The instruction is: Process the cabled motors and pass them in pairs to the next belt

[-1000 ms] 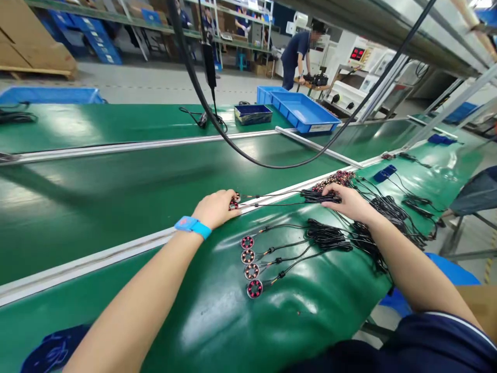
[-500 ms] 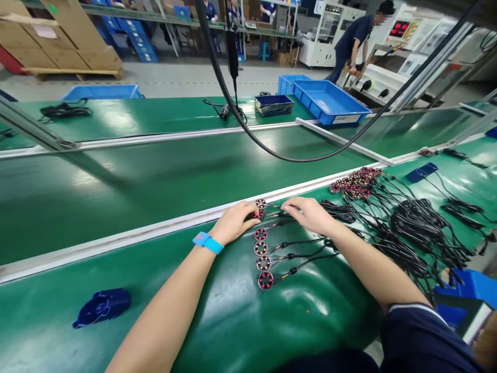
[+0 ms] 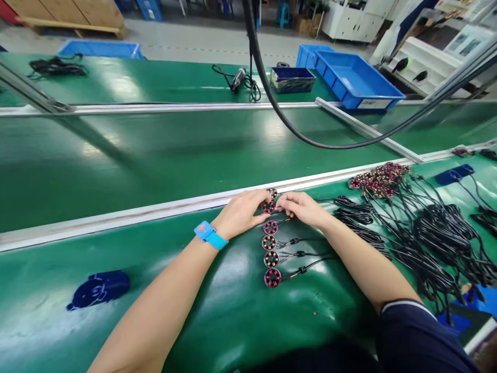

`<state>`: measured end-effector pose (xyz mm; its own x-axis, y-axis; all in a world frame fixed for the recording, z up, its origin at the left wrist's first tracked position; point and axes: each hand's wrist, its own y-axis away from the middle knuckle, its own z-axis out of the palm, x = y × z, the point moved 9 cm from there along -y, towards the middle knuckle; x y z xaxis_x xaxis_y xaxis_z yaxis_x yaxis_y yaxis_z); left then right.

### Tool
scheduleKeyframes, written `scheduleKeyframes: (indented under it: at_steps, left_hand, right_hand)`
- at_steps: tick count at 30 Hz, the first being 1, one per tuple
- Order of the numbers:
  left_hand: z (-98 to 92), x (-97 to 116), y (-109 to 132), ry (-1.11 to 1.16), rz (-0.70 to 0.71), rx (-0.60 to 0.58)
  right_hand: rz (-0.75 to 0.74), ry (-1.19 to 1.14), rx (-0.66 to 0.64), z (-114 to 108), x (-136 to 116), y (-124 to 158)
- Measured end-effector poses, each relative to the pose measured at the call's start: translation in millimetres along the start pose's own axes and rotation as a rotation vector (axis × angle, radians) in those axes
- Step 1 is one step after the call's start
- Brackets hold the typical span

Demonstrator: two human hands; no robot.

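A column of ring-shaped motor stators with red or copper coils lies on the green work surface, the nearest stator (image 3: 272,278) at its lower end. My left hand (image 3: 244,211), with a blue wristband (image 3: 210,234), has thumb and fingers around a red-coiled stator (image 3: 268,207) near the top of the column. Beside it, my right hand (image 3: 305,209) is pinched closed at that stator's wire leads; the fingertips partly hide them. Another stator (image 3: 272,193) sits just beyond my left fingertips. Black cables (image 3: 310,267) run rightward from the lower stators.
A heap of stators (image 3: 382,178) and bundled black cables (image 3: 442,228) lies to the right. A dark blue plastic part (image 3: 101,288) is at left. Behind the white rail (image 3: 155,210) are blue bins (image 3: 357,77) and a small box (image 3: 293,80). A black cable (image 3: 287,122) hangs across the view.
My right hand has moved left, closing in on the stator at my left hand. The view has tilted down, and the co-worker at the back is now mostly out of frame.
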<state>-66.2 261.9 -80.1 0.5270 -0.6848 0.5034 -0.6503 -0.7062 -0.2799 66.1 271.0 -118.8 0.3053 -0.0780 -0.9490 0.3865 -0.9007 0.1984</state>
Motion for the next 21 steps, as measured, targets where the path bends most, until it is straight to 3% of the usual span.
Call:
scheduleKeyframes:
  at_steps: [5,14,21]
  left_hand:
    - [0.7,4,-1,0.028,0.003,0.020]
    - [11.4,-7,-3,0.040,-0.012,-0.111]
    - [8.3,6,-3,-0.048,0.058,0.023]
  right_hand:
    - [0.072,-0.154,0.071,-7,9,-4]
    - [-0.066,0.233,0.057,-7,-2,3]
    - [-0.113,0.223,0.115,-12,0,7]
